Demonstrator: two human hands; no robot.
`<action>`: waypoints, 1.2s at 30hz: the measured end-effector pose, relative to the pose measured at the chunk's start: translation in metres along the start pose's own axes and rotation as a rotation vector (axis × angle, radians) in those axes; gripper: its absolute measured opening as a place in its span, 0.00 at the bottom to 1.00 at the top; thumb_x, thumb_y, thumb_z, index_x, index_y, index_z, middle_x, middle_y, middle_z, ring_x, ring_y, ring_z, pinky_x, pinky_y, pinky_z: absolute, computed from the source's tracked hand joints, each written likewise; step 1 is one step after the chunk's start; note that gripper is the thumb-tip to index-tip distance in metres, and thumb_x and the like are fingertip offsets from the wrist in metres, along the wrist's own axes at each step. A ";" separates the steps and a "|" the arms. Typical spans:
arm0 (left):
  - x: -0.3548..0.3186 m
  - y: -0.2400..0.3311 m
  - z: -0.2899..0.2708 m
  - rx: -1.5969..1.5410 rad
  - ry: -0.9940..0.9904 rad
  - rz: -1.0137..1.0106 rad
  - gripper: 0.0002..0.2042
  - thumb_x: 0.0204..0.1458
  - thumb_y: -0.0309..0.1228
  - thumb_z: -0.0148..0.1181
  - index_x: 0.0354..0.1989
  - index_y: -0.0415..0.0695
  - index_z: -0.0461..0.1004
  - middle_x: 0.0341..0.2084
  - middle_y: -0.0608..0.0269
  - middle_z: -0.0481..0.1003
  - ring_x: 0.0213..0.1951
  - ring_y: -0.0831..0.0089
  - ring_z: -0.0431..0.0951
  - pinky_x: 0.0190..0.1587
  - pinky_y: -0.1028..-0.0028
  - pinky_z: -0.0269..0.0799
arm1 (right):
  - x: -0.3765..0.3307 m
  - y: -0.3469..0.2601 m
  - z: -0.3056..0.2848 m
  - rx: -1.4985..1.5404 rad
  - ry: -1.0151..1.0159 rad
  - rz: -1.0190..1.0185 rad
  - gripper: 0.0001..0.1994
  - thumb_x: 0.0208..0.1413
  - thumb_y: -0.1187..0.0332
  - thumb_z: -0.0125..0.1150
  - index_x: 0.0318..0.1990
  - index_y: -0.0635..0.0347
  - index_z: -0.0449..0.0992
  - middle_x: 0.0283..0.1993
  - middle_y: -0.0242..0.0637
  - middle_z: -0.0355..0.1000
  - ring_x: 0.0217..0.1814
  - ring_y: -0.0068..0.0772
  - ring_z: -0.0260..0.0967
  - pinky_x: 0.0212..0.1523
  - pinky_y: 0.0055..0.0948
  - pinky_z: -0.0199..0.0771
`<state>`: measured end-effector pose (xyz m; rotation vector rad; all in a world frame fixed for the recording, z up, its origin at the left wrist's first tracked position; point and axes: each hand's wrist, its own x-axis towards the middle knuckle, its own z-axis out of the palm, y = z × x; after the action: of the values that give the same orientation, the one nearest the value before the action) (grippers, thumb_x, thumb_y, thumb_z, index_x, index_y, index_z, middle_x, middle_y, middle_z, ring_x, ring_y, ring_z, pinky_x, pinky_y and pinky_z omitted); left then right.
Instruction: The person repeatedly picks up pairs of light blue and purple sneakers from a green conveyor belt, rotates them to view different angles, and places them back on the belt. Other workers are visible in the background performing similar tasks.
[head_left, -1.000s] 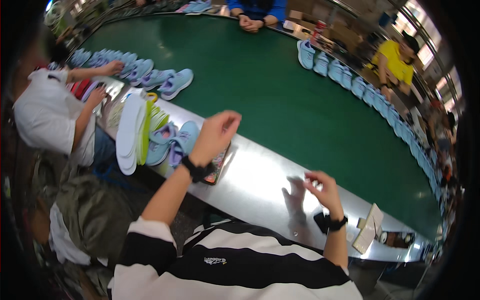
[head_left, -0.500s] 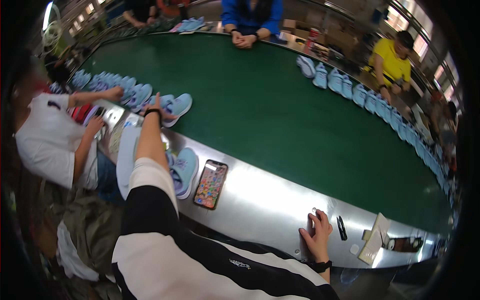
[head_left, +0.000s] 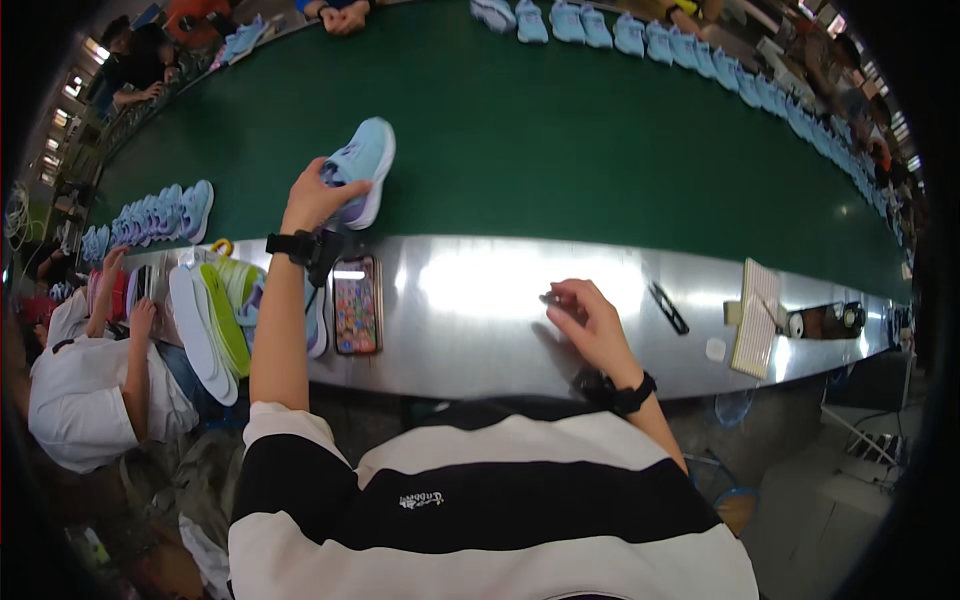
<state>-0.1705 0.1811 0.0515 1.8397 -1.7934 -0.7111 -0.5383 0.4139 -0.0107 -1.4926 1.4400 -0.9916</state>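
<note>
- While the right hand (head_left: 592, 330) hangs above the metal ledge (head_left: 470, 345), its thumb and forefinger look pinched on a small dark piece (head_left: 548, 298); too small to identify.
- Phone (head_left: 357, 312) lies face up on the ledge, left of that hand.
- Left hand (head_left: 312, 200) has the light blue shoe (head_left: 368, 152) by the collar at the ledge/belt boundary: thumb across the opening, other fingers wrapped on the left side, partly hidden. Toe points away, shoe tilted. Can't tell if the sole clears the belt.
- Handling, my read: light, soft upper that dents if squeezed, stiffer white sole. Not fragile, decent grip. Best hold: heel collar or sole edges; avoid crushing the toe.
- Green belt (head_left: 560, 150) spans beyond.
- Far edge: row of similar shoes (head_left: 630, 38).
</note>
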 end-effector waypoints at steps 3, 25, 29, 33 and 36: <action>-0.114 0.045 0.028 -0.515 -0.370 0.026 0.37 0.50 0.33 0.71 0.66 0.35 0.59 0.40 0.56 0.77 0.39 0.74 0.78 0.42 0.75 0.75 | -0.010 -0.002 0.009 -0.018 0.116 -0.025 0.22 0.52 0.64 0.69 0.53 0.63 0.72 0.47 0.38 0.69 0.46 0.34 0.65 0.48 0.29 0.68; -0.220 0.060 0.134 -1.241 -0.472 -0.242 0.20 0.68 0.32 0.45 0.66 0.40 0.58 0.58 0.58 0.68 0.57 0.72 0.71 0.60 0.70 0.67 | -0.033 -0.012 0.013 0.982 0.061 0.383 0.28 0.61 0.76 0.43 0.70 0.64 0.55 0.64 0.39 0.64 0.62 0.28 0.64 0.62 0.27 0.64; -0.224 0.078 0.128 -1.397 -0.421 -0.453 0.23 0.70 0.39 0.36 0.71 0.45 0.52 0.65 0.61 0.62 0.66 0.67 0.63 0.67 0.63 0.60 | -0.030 -0.024 0.011 0.954 0.039 0.444 0.31 0.60 0.76 0.42 0.73 0.59 0.49 0.64 0.38 0.62 0.63 0.29 0.61 0.64 0.28 0.61; -0.221 0.079 0.125 -1.473 -0.423 -0.404 0.25 0.70 0.45 0.31 0.71 0.47 0.52 0.68 0.64 0.59 0.67 0.66 0.60 0.68 0.60 0.56 | -0.030 -0.029 0.016 0.958 0.145 0.265 0.33 0.58 0.77 0.42 0.73 0.56 0.48 0.65 0.39 0.61 0.62 0.32 0.61 0.64 0.30 0.61; -0.221 0.073 0.120 -1.489 -0.362 -0.096 0.25 0.67 0.37 0.45 0.71 0.49 0.54 0.66 0.58 0.58 0.66 0.64 0.60 0.67 0.65 0.57 | -0.031 -0.028 0.015 0.707 0.239 0.054 0.34 0.56 0.77 0.45 0.72 0.57 0.50 0.63 0.41 0.61 0.62 0.34 0.61 0.63 0.33 0.62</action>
<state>-0.3063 0.4017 0.0177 0.7489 -0.7372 -1.8038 -0.5152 0.4460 0.0097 -0.8345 1.0976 -1.4860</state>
